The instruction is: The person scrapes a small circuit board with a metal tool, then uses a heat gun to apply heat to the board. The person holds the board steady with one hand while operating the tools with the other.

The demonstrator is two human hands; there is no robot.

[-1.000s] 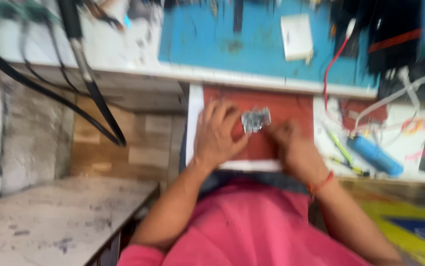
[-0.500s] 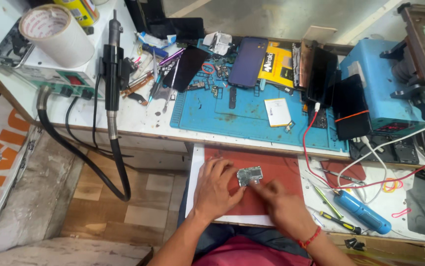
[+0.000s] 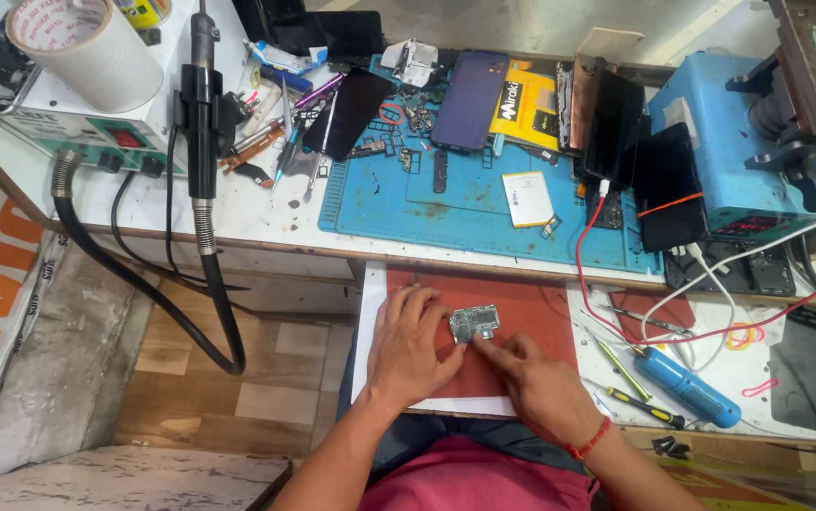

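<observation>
The left hand point(image 3: 410, 347) lies flat on the dull red rubber mat point(image 3: 531, 312), its fingers spread and pressing the edge of the small grey-green circuit board point(image 3: 474, 325), which rests on the mat at the front of the worktop. The right hand point(image 3: 533, 378) has its fingers curled, the tips touching the board's lower corner. I judge the board is being steadied for fine work; a light, exact touch is needed. Further right lies a blue cylindrical plastic tool point(image 3: 687, 386).

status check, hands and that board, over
Left hand flat on red mat, fingertips at circuit board. Right hand pinching board's lower edge. Board lying on mat, nothing in the way.
</observation>
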